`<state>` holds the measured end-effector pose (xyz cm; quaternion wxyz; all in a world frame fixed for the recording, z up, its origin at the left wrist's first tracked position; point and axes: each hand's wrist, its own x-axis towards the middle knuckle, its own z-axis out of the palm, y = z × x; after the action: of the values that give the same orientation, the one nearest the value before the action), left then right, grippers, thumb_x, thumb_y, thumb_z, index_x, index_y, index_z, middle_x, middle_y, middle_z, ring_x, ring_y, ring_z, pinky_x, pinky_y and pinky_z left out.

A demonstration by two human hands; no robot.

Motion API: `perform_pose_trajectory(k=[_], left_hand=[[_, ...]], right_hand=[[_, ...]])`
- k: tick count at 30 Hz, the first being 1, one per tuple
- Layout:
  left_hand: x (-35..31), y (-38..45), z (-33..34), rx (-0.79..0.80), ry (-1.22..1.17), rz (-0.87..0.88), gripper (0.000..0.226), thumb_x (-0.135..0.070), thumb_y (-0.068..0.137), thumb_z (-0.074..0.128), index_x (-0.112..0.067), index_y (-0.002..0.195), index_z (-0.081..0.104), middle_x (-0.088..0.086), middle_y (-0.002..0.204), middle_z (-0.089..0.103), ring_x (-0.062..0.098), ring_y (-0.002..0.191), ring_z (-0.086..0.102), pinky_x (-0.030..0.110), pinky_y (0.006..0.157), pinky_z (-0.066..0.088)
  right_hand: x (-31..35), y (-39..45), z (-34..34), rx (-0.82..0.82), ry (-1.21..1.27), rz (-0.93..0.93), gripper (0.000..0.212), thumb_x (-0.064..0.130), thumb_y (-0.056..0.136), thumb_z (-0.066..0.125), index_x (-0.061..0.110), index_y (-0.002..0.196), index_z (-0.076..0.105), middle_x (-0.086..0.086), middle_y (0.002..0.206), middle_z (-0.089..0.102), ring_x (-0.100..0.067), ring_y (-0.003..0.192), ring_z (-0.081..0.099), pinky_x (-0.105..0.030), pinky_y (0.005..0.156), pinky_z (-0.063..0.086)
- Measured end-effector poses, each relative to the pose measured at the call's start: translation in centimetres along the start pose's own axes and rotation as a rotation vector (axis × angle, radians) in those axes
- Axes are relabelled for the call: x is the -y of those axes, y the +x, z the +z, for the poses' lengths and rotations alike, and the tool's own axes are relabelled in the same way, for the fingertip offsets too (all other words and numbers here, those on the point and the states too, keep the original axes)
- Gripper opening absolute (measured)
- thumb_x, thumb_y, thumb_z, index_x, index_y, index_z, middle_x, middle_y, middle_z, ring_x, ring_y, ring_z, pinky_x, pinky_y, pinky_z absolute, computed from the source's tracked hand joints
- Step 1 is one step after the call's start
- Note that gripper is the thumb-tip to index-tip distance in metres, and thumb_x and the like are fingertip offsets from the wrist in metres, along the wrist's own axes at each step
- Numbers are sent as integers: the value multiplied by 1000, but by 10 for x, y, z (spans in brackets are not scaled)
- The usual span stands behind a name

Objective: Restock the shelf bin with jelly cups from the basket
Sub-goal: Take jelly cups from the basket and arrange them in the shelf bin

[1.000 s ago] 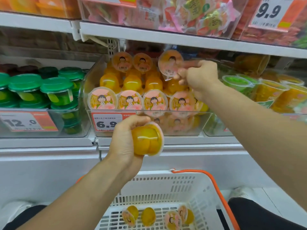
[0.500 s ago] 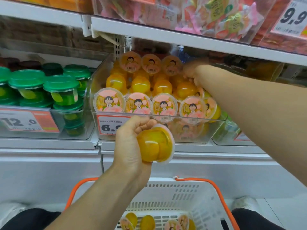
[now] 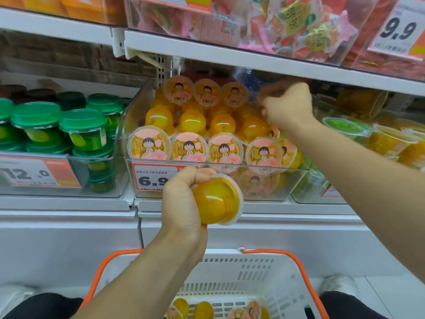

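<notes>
Fingers (image 3: 184, 178) of left hand (image 3: 181, 203) curl round a round translucent yellow jelly cup (image 3: 217, 200); right hand (image 3: 286, 107), blurred, grip unclear, over clear plastic shelf bin (image 3: 296, 180) of cups; white slotted basket (image 3: 230, 268) holds 4.

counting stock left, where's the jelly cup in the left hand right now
In the head view the jelly cup sits centre frame, gripped by the left hand in front of the 6.9 price tag, above the basket.
</notes>
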<state>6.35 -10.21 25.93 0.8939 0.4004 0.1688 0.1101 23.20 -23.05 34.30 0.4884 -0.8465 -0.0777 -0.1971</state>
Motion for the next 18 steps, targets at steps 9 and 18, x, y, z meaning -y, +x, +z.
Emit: perform_pose_trajectory(k=[9, 18], left_hand=[[10, -17, 7, 129, 506, 687, 12, -11, 76, 57, -18, 85, 54, -15, 72, 62, 2, 69, 58, 15, 60, 45], [15, -10, 6, 448, 652, 522, 24, -41, 74, 53, -24, 89, 62, 4, 105, 61, 15, 105, 60, 21, 83, 44]], right_hand=[[3, -163, -33, 738, 532, 655, 51, 51, 87, 56, 1, 97, 63, -22, 70, 63, -28, 53, 62, -31, 46, 51], [-27, -176, -46, 613, 896, 579, 42, 9, 79, 68, -1, 118, 54, -33, 91, 66, -35, 79, 70, -33, 72, 59]])
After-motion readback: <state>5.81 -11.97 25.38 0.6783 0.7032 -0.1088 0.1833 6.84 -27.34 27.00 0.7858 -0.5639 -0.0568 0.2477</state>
